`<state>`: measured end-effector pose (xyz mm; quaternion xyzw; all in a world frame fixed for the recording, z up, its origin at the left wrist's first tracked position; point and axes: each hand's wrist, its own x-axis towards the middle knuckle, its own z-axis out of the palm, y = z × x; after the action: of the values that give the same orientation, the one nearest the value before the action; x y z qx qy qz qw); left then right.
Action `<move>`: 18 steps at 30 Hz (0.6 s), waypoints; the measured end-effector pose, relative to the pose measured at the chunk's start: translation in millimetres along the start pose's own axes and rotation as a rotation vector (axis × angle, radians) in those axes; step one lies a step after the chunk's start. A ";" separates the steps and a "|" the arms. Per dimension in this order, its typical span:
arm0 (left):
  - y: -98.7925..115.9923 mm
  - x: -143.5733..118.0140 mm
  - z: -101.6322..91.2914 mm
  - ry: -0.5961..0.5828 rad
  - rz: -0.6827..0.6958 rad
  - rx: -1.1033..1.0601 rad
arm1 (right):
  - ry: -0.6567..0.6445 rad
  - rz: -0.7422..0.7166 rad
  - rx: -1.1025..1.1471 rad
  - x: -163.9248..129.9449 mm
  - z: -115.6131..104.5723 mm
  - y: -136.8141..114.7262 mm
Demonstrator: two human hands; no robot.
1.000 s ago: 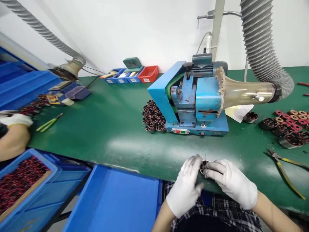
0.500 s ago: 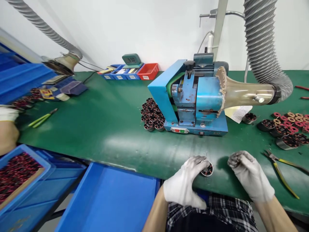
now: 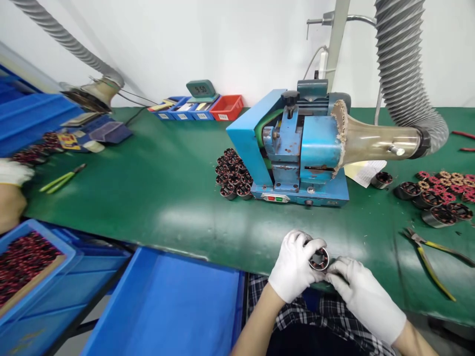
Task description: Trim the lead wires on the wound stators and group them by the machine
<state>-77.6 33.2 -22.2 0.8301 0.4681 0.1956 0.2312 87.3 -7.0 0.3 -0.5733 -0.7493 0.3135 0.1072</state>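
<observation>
My left hand [image 3: 297,264], in a white glove, grips a motor stator [image 3: 319,258], a silver ring with dark slots and copper-coloured windings inside. The stator is tilted, its open face towards me, above the front edge of the green table. At its lower right edge are the fingertips of my right hand [image 3: 358,289], also gloved, pressed together. What they pinch there, if anything, is too small to make out. Yellow-handled cutting pliers [image 3: 426,252] lie opened on the table to the right of my right hand.
Behind my hands stands a blue belt-driven machine [image 3: 285,148] with a suction hose [image 3: 404,74]. Stators [image 3: 233,175] cluster at its left; more stators [image 3: 428,200] and red and tan rings [image 3: 445,183] lie right. Blue bins [image 3: 159,301] sit below the edge. Another person's gloved hand [image 3: 15,173] is far left.
My left hand has lifted and tilted the stator, fingers now wrapped round it. My right hand has moved left and towards me, up to the stator's edge.
</observation>
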 end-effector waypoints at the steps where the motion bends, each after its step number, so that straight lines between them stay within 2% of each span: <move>1: 0.5 -1.1 0.7 0.011 0.003 -0.003 | -0.038 -0.003 0.087 -0.4 -3.6 -1.7; 5: 0.1 -3.1 2.4 0.050 0.034 -0.053 | -0.201 -0.016 0.318 -7.4 -20.1 -13.7; 9: -1.6 -1.9 5.2 0.083 0.029 -0.072 | -0.456 -0.309 0.450 -14.9 -42.1 -15.8; 10: -1.8 -1.6 5.6 0.092 0.025 -0.082 | -0.485 -0.366 0.456 -14.5 -47.3 -12.9; 12: -1.7 -1.5 5.7 0.095 0.015 -0.109 | -0.379 -0.345 0.392 -10.3 -53.5 -4.3; 15: -1.3 -2.2 5.1 0.088 0.006 -0.137 | -0.071 -0.277 0.135 1.4 -48.1 7.6; 16: -1.5 -2.5 5.0 0.086 0.010 -0.137 | -0.026 -0.307 0.031 5.6 -43.4 9.5; 18: -2.0 -3.0 5.3 0.093 0.025 -0.131 | -0.027 -0.415 -0.164 13.1 -33.8 9.6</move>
<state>-77.6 30.4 -27.9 0.8090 0.4539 0.2674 0.2606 108.3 18.2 18.4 -0.4093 -0.8756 0.2305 0.1126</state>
